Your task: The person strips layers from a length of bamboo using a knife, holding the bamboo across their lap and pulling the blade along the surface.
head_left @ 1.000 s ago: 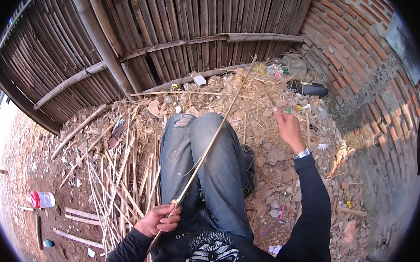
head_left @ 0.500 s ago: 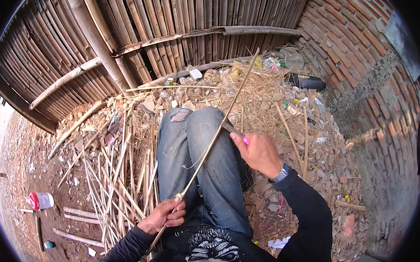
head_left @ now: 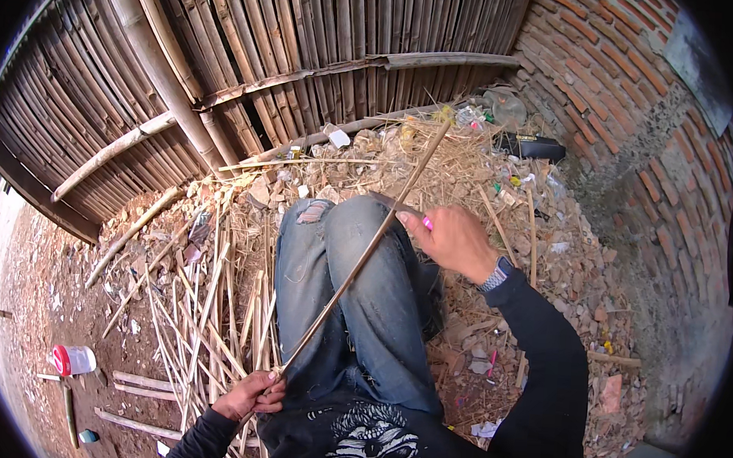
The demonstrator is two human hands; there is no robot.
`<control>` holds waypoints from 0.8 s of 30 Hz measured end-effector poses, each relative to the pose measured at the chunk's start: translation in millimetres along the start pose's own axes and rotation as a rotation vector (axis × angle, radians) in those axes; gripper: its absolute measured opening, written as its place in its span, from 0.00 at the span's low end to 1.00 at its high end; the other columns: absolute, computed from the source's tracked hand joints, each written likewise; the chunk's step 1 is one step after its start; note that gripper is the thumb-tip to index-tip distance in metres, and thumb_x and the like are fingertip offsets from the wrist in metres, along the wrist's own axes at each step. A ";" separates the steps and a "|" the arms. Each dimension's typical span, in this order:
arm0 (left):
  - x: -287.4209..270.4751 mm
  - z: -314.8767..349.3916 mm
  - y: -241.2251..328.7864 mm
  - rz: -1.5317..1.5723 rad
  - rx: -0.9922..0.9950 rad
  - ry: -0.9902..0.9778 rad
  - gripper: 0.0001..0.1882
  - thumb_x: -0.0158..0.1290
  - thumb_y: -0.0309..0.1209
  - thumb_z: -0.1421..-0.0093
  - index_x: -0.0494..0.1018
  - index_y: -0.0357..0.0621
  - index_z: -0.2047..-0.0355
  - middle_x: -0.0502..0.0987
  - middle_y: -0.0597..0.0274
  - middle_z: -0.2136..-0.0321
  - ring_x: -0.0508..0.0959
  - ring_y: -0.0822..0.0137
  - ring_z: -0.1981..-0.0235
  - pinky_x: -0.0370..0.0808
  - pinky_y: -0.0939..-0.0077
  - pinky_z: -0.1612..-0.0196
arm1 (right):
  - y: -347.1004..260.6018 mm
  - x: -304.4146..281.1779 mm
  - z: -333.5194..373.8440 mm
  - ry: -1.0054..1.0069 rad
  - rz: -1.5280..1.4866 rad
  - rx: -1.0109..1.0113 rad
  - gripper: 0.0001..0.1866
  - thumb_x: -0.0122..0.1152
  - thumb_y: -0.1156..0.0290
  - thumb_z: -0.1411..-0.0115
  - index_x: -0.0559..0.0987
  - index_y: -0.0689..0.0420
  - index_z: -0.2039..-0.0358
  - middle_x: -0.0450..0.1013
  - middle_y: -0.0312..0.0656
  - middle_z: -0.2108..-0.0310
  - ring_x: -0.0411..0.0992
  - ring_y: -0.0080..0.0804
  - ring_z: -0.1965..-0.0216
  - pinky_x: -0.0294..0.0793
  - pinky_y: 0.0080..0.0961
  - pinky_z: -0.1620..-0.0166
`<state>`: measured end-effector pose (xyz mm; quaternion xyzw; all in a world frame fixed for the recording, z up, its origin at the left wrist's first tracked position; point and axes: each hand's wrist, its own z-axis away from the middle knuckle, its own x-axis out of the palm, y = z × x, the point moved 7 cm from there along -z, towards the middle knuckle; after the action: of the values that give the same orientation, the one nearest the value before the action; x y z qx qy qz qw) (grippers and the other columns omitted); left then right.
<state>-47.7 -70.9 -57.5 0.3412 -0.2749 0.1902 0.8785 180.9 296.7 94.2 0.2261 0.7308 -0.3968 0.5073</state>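
A long, thin bamboo strip (head_left: 349,279) slants across my jeans, from low on the left to the straw-covered ground at the far end. My left hand (head_left: 252,393) grips its near end beside my left thigh. Above my knees, my right hand (head_left: 459,240) is closed around a knife (head_left: 394,204), with a bit of pink showing at the fingers. The dark blade lies across the strip, by my right knee. Most of the knife's handle is hidden in my fist.
Split bamboo strips (head_left: 205,303) lie piled left of my legs. A clear tub with a red lid (head_left: 74,360) stands farther left. Ahead rises a bamboo fence (head_left: 335,28), and a brick wall (head_left: 630,93) is on the right. Rubble, straw and litter cover the ground.
My left hand has moved down and left with the strip's near end. The strip has turned, and its darker side shows. The knife hand has shifted slightly right, and the thin curl near my knee is gone.
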 end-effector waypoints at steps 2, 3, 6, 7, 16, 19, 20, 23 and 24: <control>-10.5 3.3 -4.4 0.005 0.046 0.031 0.22 0.48 0.47 0.27 0.63 0.46 0.74 0.53 0.75 0.84 0.50 0.79 0.85 0.50 0.81 0.81 | -37.2 6.9 22.3 -0.209 0.100 -0.101 0.34 0.53 0.41 0.33 0.82 0.62 0.79 0.74 0.60 0.82 0.77 0.61 0.75 0.77 0.51 0.69; -18.9 6.1 -5.5 -0.015 0.052 0.074 0.22 0.49 0.47 0.28 0.63 0.46 0.74 0.53 0.75 0.84 0.51 0.79 0.85 0.50 0.81 0.81 | -28.2 5.0 18.1 -0.164 0.119 -0.107 0.35 0.52 0.41 0.33 0.82 0.62 0.79 0.74 0.60 0.82 0.77 0.61 0.75 0.77 0.51 0.69; -45.6 28.2 -14.3 -0.017 0.039 0.083 0.23 0.51 0.47 0.29 0.64 0.45 0.76 0.55 0.74 0.84 0.51 0.79 0.86 0.50 0.81 0.82 | 51.2 -38.5 -36.7 0.063 0.245 0.026 0.38 0.48 0.40 0.31 0.82 0.65 0.78 0.76 0.60 0.80 0.77 0.59 0.75 0.77 0.50 0.69; -45.1 31.2 -11.3 -0.056 0.037 0.069 0.23 0.51 0.46 0.29 0.64 0.45 0.77 0.56 0.74 0.86 0.52 0.80 0.87 0.50 0.81 0.82 | 102.7 -61.6 -52.4 0.135 0.276 0.223 0.38 0.48 0.40 0.31 0.83 0.66 0.75 0.78 0.60 0.77 0.78 0.60 0.73 0.77 0.51 0.68; -35.2 16.7 -28.7 0.186 0.000 0.052 0.19 0.51 0.41 0.30 0.63 0.44 0.75 0.56 0.73 0.85 0.52 0.81 0.87 0.50 0.83 0.84 | 175.1 -87.0 -76.1 0.281 0.119 0.409 0.42 0.47 0.38 0.31 0.82 0.72 0.74 0.76 0.70 0.72 0.77 0.67 0.64 0.74 0.53 0.58; -0.5 -8.8 -14.3 0.269 -0.026 -0.044 0.18 0.49 0.42 0.28 0.63 0.45 0.72 0.56 0.74 0.86 0.53 0.81 0.88 0.51 0.84 0.84 | 108.1 -67.4 -58.1 0.233 -0.038 0.211 0.41 0.49 0.42 0.30 0.75 0.69 0.85 0.69 0.64 0.85 0.73 0.61 0.78 0.69 0.52 0.69; 12.3 -19.6 -9.2 0.308 -0.013 -0.134 0.18 0.48 0.42 0.27 0.63 0.45 0.71 0.56 0.74 0.86 0.54 0.80 0.88 0.51 0.84 0.84 | 85.7 -56.9 -48.1 0.221 -0.051 0.139 0.41 0.50 0.43 0.30 0.73 0.68 0.87 0.66 0.61 0.88 0.71 0.59 0.82 0.67 0.52 0.72; 45.0 -51.8 6.9 0.383 0.010 -0.266 0.18 0.44 0.44 0.25 0.63 0.46 0.69 0.57 0.75 0.86 0.54 0.80 0.89 0.52 0.83 0.85 | 12.3 -16.4 -6.2 -0.002 -0.105 0.020 0.40 0.52 0.45 0.30 0.71 0.67 0.89 0.65 0.60 0.89 0.70 0.58 0.84 0.66 0.52 0.75; 56.5 -61.1 14.8 0.404 0.015 -0.311 0.18 0.43 0.45 0.24 0.63 0.47 0.68 0.57 0.76 0.86 0.55 0.80 0.90 0.52 0.83 0.85 | -3.4 -2.2 8.5 -0.029 -0.124 -0.034 0.39 0.52 0.46 0.30 0.72 0.66 0.90 0.65 0.60 0.90 0.69 0.58 0.84 0.66 0.52 0.75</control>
<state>10.0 -9.4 -53.2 0.3110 -0.4678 0.3093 0.7673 184.0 288.0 95.9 0.1661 0.7426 -0.4183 0.4960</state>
